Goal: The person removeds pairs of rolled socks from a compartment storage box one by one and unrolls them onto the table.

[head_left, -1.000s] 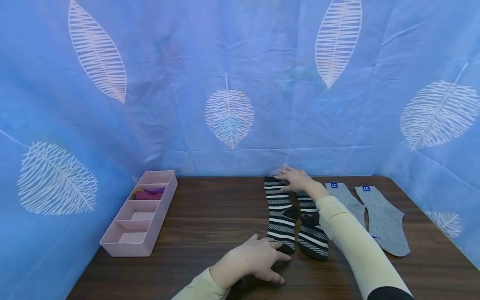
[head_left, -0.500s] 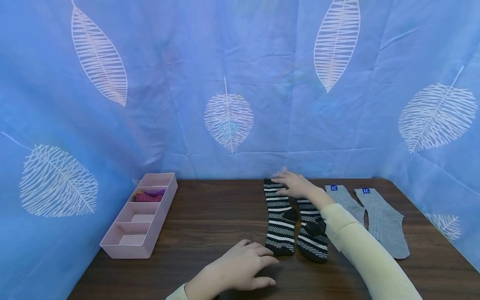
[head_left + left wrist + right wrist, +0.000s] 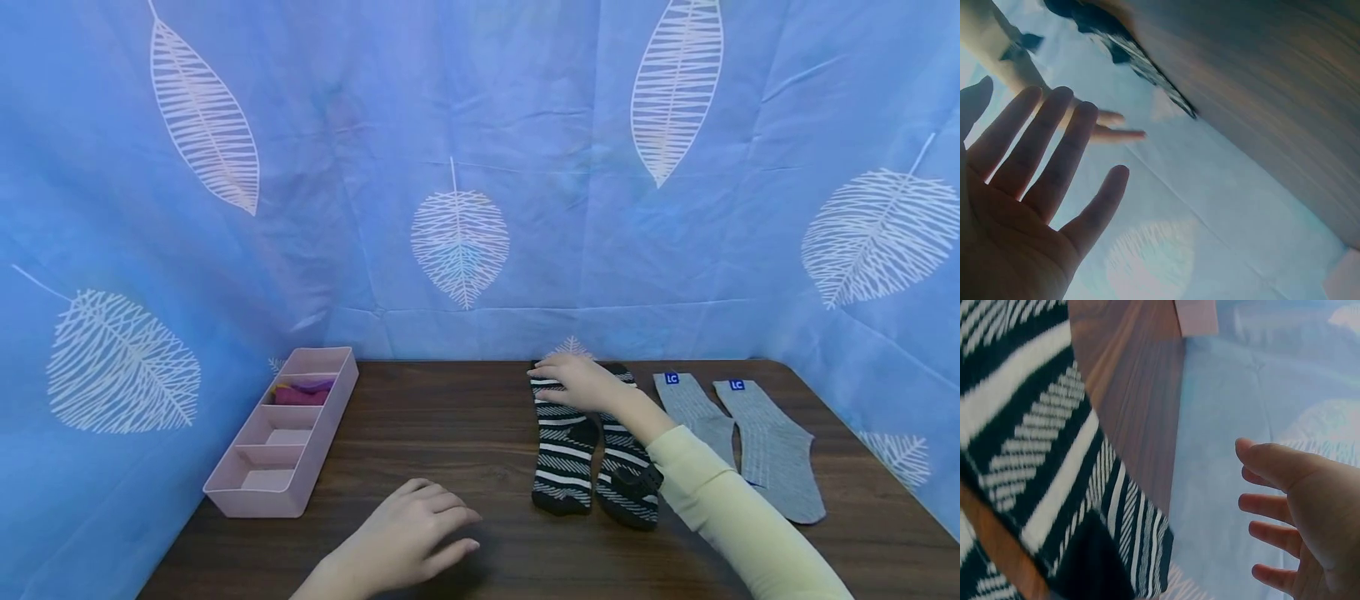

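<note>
1. Workpiece: the left striped sock [image 3: 564,462] lies flat on the surface [image 3: 435,433], cuff toward the leaf-print backdrop [image 3: 375,208], toe toward the person. The right striped sock [image 3: 621,442] lies beside it, a narrow gap between.
2. Right hand [image 3: 577,383]: positioned over the cuff end of the left striped sock, fingers extended, slightly apart, holding nothing. Contact with the knit cannot be confirmed.
3. The step in hand appears to be arranging the striped pair. Apply flat, light fingers at the cuff – a hooked fingertip would likely stretch the ribbing.
4. Left hand [image 3: 416,533]: clear of both socks, fingers spread and holding nothing. Resting it on the toe would steady the knit while the cuff is worked.
5. Keep the right sleeve [image 3: 738,508] raised; it passes close over the left grey sock [image 3: 693,417] and could drag it. The right grey sock [image 3: 776,450] lies farther out.
6. Pink divided box [image 3: 321,446]: well apart, at the left – magenta fabric [image 3: 300,397] in the second compartment from the back.
</note>
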### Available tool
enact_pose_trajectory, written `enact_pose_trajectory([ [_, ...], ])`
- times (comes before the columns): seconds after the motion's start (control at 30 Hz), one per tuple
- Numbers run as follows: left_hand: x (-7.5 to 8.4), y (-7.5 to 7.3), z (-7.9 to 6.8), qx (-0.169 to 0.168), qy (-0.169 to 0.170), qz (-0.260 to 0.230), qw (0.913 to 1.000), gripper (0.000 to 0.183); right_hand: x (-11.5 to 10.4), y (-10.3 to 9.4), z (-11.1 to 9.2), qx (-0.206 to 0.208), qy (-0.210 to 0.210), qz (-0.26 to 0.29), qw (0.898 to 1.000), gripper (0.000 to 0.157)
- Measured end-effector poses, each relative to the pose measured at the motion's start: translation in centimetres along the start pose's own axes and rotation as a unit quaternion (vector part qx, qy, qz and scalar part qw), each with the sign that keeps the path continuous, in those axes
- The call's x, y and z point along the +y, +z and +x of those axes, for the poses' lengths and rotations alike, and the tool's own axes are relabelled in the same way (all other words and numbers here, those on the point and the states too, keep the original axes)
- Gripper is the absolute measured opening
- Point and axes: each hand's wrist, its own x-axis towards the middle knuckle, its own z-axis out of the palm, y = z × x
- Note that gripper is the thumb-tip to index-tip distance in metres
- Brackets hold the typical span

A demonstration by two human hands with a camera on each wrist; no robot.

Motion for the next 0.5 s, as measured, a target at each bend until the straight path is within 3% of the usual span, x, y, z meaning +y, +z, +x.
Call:
enact_pose_trajectory([
  [0.23,-1.9,-1.3,-3.2,0.069,-0.054,0.052,0.9947,0.021,-2.5,0.2,0.3,0.009,-0.033,-0.016,0.999,0.045],
  [0.5,-4.7,-2.9,-6.1,0.155,-0.093,0.113,0.977,0.016,-5.5,1.1,1.5,-0.002,-0.057,-0.017,0.998,0.047],
])
